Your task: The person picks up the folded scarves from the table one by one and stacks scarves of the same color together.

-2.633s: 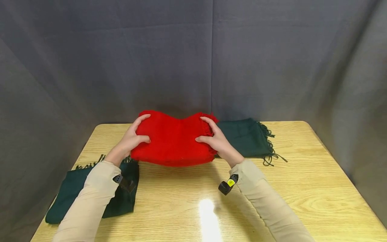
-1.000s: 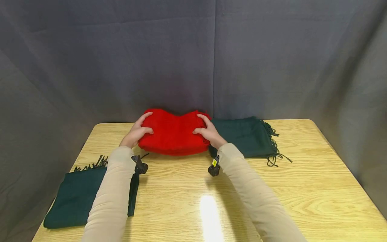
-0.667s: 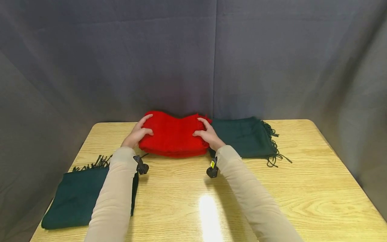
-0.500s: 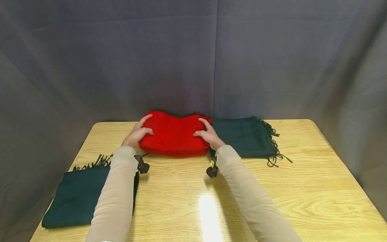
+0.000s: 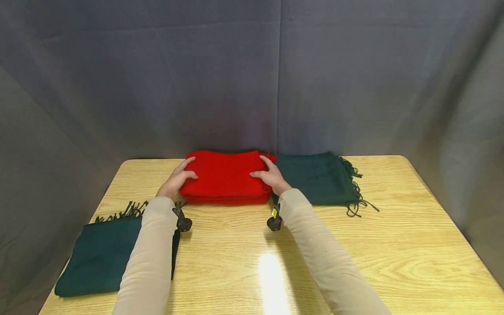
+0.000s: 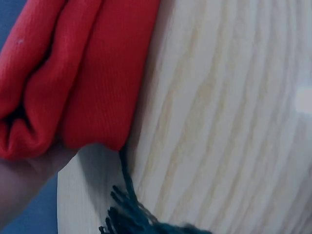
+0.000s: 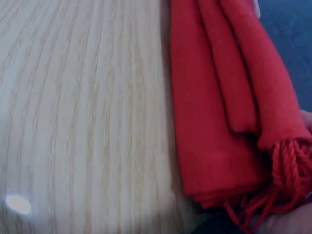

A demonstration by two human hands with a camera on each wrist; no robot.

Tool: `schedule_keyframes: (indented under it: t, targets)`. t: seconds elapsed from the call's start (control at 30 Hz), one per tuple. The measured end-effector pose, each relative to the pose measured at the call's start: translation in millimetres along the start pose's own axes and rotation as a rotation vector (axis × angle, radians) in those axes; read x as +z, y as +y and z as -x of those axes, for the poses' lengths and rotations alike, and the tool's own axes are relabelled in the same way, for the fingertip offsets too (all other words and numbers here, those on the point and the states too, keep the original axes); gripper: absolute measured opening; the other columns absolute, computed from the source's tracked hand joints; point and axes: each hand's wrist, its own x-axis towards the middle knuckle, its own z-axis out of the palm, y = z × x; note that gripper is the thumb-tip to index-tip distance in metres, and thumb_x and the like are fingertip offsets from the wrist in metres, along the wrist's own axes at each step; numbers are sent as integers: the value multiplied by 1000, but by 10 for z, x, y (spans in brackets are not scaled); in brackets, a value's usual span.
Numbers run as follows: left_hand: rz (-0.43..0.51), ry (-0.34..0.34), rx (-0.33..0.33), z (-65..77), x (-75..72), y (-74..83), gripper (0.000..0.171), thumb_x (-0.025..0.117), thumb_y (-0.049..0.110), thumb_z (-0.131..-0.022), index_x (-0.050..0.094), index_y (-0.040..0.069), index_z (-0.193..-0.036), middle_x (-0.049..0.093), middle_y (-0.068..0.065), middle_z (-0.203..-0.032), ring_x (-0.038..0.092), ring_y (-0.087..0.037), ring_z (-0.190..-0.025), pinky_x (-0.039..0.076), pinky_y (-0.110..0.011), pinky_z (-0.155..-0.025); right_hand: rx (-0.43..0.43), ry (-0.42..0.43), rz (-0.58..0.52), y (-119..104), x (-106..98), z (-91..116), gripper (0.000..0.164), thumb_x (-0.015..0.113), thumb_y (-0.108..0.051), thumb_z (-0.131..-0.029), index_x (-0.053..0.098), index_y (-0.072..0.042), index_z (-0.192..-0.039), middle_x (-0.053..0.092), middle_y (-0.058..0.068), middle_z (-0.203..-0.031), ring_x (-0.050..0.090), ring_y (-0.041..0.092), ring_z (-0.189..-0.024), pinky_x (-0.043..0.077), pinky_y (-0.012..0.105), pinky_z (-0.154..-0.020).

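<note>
A folded red scarf (image 5: pixel 226 177) lies in several layers at the back middle of the table, its fringe (image 7: pixel 287 175) at the right end. My left hand (image 5: pixel 176 180) holds its left end, thumb and forefinger over the top. In the left wrist view, part of the left hand (image 6: pixel 29 175) shows below the folds, the rest hidden. My right hand (image 5: pixel 272 177) holds the fringed end in the same way; in the right wrist view, only bits of the right hand (image 7: pixel 290 222) show around the fringe.
A folded dark green scarf (image 5: pixel 319 179) lies against the red one's right side, fringe to the right. Another dark green scarf (image 5: pixel 102 253) lies front left, partly under the left forearm. A grey curtain (image 5: pixel 220 78) hangs behind the wooden table (image 5: pixel 393 245).
The red scarf, earlier held up and sagging between both hands, has gone down and back to the table. Its top now lies flatter, and the left hand has shifted slightly left.
</note>
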Motion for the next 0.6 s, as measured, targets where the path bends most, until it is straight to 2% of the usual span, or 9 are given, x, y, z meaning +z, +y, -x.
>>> schedule_keyframes:
  t: [0.1,0.23,0.33,0.47,0.6]
  targets:
    - [-24,7,-8,31,-11,-24,77,52,7,-79,18,24,-146,9,-11,-150,17,-34,-131,22,-51,-104,11,23,4,-14,21,15,72,66,-17,-81,29,-22,-142,24,9,-145,25,27,-129,27,45,-103]
    - [-59,-14,16,26,-32,-35,78,51,7,-80,14,21,-147,7,-12,-150,17,-33,-132,22,-50,-104,34,27,-27,-51,-25,0,70,65,-16,-82,30,-19,-142,25,9,-145,26,27,-129,28,43,-103]
    - [-127,-34,49,39,-59,-32,78,51,7,-81,12,17,-147,6,-14,-150,17,-34,-132,21,-50,-105,59,24,-75,-89,-92,13,66,62,-15,-83,31,-18,-142,24,9,-146,28,27,-128,30,43,-102]
    - [-151,-22,72,79,-84,17,76,52,8,-83,13,16,-147,13,-18,-148,25,-38,-128,28,-50,-101,78,41,-119,-148,-174,49,64,59,-14,-85,31,-19,-142,25,9,-145,32,29,-126,34,47,-96]
    - [-160,18,64,133,-82,95,73,53,9,-86,13,14,-147,22,-22,-143,33,-40,-123,34,-49,-98,81,69,-131,-212,-221,89,64,58,-15,-86,29,-20,-143,30,9,-142,38,30,-120,36,52,-91]
